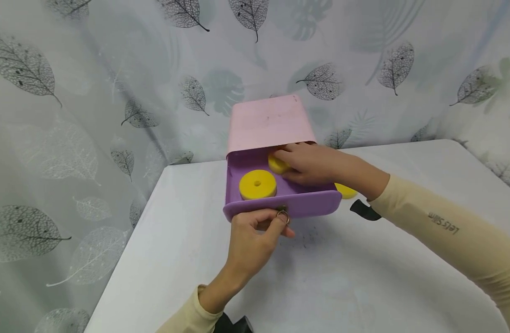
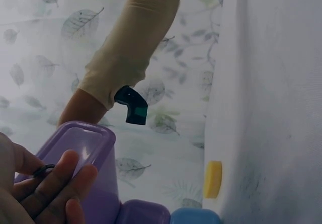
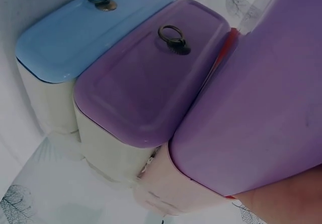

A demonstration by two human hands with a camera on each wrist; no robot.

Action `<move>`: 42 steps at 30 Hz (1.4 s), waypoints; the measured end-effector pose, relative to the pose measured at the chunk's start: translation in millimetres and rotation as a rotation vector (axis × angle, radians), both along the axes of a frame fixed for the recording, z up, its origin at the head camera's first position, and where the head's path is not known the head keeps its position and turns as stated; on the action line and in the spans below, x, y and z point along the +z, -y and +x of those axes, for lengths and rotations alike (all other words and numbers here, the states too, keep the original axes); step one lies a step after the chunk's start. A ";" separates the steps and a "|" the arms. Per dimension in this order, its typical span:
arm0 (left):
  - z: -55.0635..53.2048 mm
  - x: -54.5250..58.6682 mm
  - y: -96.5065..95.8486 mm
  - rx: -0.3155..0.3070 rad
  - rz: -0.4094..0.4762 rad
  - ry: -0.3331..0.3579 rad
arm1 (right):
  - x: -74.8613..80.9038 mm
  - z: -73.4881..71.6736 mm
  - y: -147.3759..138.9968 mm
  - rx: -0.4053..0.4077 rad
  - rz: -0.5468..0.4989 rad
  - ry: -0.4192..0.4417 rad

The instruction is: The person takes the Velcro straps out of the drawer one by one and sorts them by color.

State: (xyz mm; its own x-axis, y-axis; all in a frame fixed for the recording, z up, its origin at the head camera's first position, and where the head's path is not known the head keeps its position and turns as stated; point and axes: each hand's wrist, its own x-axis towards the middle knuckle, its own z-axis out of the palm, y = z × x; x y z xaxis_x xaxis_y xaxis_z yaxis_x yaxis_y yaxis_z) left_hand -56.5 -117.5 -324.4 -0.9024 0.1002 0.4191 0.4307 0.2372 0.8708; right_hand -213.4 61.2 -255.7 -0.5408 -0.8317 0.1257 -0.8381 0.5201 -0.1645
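A purple drawer point(image 1: 313, 204) stands pulled out at the top of a pink cabinet point(image 1: 271, 121) in the head view. My left hand point(image 1: 252, 243) pinches the metal ring pull point(image 1: 283, 215) on its front between thumb and fingers. Inside the drawer, a thick yellow disc with a centre hole point(image 1: 257, 185) lies at the left. My right hand point(image 1: 311, 163) reaches in from the right and grips a second yellow disc point(image 1: 276, 163), partly covered by the fingers. In the right wrist view the drawer's side point(image 3: 261, 103) hides most of that hand.
Below the open drawer are a shut purple drawer point(image 3: 151, 78) and a shut blue drawer point(image 3: 95, 32), each with a ring pull. Another yellow piece point(image 1: 345, 190) lies on the white table point(image 1: 363, 277) to the cabinet's right. Leaf-patterned cloth point(image 1: 146, 69) hangs behind.
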 end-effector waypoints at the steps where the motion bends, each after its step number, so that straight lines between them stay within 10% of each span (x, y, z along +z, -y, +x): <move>1: -0.2 0.1 -0.2 -0.001 -0.002 -0.003 | -0.1 0.6 -0.7 -0.008 0.006 -0.001; 16: 0.4 0.0 -0.4 0.000 -0.018 0.003 | -1.8 5.8 -11.4 0.024 -0.123 0.139; 42: 1.9 0.1 -2.3 -0.001 -0.019 0.019 | 5.8 16.6 -30.2 0.110 -0.254 0.127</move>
State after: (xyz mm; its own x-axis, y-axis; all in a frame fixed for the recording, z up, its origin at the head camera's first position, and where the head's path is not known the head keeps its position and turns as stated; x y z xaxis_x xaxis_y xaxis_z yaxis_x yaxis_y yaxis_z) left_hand -54.6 -115.2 -324.3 -0.9102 0.1093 0.3994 0.4141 0.2532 0.8743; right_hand -196.9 91.4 -249.9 -0.4742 -0.8366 0.2742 -0.8515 0.3567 -0.3843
